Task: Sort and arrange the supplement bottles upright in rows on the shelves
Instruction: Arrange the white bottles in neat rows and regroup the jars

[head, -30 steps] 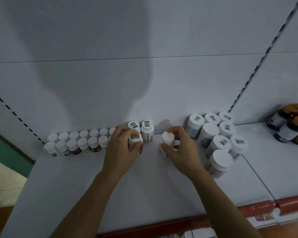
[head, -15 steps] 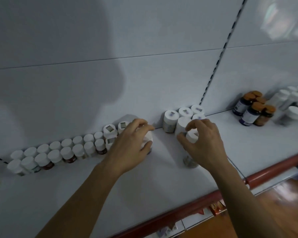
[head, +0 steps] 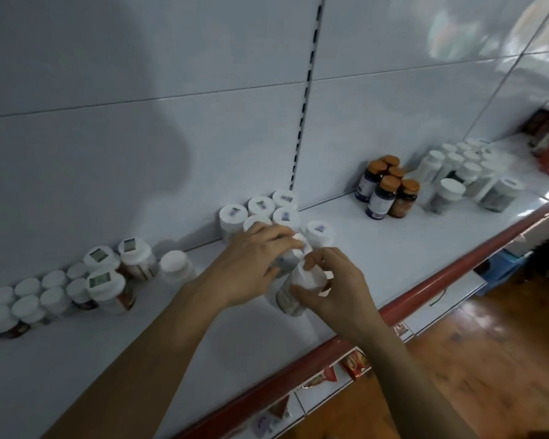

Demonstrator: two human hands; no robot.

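A white shelf point(head: 377, 258) with a red front edge holds groups of supplement bottles, all upright. At centre the right hand point(head: 336, 291) curls its fingers and thumb round the cap of a front bottle point(head: 293, 299), a white plastic cylinder with a pale printed label, standing at the near side of a cluster of large white bottles point(head: 260, 206) against the far wall. The left hand point(head: 251, 267) curls its fingers over a neighbouring bottle point(head: 287, 263), touching the first and blurred.

Half a second earlier the left hand covered a bottle further left. That plain-capped bottle point(head: 175, 264) now stands free, just right of three medium bottles point(head: 106, 285) with green stickers on their round caps. The left hand has moved right to join the right hand at the cluster. The view has also swung right, showing more shelf.

To the far left, small white-capped jars point(head: 29, 297) stand in two rows. To the right stand dark glossy bottles with orange caps point(head: 389, 191), then more white-capped bottles point(head: 457, 172), some clear-walled. Below the shelf lies a brown wooden floor point(head: 488, 359).
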